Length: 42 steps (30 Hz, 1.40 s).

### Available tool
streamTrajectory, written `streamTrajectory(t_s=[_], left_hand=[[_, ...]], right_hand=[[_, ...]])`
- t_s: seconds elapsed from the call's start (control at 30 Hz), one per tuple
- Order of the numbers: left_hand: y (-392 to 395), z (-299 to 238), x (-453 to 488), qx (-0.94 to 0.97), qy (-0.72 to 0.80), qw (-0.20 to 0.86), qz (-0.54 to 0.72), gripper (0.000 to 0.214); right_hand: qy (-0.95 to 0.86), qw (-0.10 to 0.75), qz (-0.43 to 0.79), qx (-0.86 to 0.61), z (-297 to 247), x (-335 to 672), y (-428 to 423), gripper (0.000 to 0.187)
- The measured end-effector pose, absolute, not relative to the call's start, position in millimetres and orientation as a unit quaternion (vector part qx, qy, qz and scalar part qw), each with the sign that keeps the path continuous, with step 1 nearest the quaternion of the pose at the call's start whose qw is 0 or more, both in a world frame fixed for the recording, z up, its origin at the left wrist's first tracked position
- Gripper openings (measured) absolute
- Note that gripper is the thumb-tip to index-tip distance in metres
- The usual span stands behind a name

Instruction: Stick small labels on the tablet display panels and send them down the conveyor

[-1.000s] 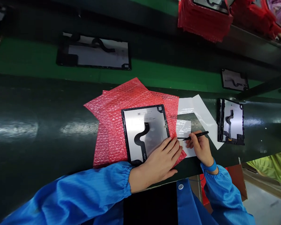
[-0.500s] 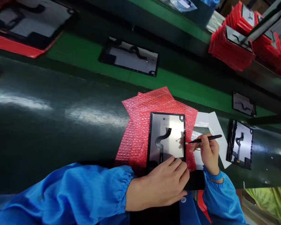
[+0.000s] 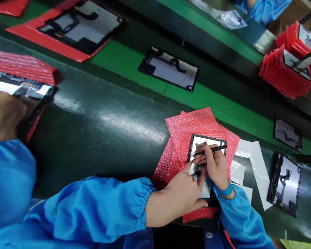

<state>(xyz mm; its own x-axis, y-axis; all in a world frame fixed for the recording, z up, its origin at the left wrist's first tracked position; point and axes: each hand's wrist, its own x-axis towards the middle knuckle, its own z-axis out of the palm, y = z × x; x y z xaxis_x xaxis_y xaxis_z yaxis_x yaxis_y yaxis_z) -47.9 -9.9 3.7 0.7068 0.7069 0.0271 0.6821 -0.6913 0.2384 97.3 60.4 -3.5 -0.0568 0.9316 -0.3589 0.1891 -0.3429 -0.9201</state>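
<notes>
A tablet screen panel [image 3: 213, 141] with a black frame and silvery back lies on red bubble-wrap bags [image 3: 190, 121], partly covered by both my hands. My right hand [image 3: 217, 169] is closed around black tweezers [image 3: 219, 148], whose tips point left over the panel's left edge. Lying across the lower left of the panel, my left hand [image 3: 180, 193] has its fingers apart and grips nothing that I can see. Its fingertips come close to the right hand, over the panel's dark cable, which is mostly hidden.
White sheets [image 3: 260, 173] lie right of the bags, beside another screen panel [image 3: 285, 185]. More panels [image 3: 168, 69] lie along the green strip [image 3: 124, 64]. Red-wrapped panels [image 3: 285, 72] are stacked at upper right. A co-worker's hand [image 3: 5, 114] is at left over another panel.
My right hand has moved the tweezers from the panel's right edge leftward across it. My left hand has shifted up over the panel. The view has turned left, bringing a co-worker's arm in.
</notes>
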Motion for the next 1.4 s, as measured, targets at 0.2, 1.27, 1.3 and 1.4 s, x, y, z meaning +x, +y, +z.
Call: streamTrajectory(t_s=[0.2, 1.27, 1.3, 1.4], left_hand=[[-4, 6, -47, 0.915, 0.381, 0.113, 0.065, 0.097], [31, -4, -104, 0.664, 0.627, 0.374, 0.163, 0.019], [34, -5, -103, 0.662, 0.62, 0.381, 0.175, 0.015], [40, 1, -99, 0.672, 0.599, 0.384, 0.204, 0.014]], right_hand=[[-0.482, 0.339, 0.54, -0.601, -2, 96, 61, 0.042], [-0.472, 0.476, 0.533, -0.517, -40, 146, 20, 0.028], [-0.473, 0.484, 0.532, -0.509, -43, 147, 20, 0.028], [-0.455, 0.504, 0.542, -0.496, -47, 146, 21, 0.027]])
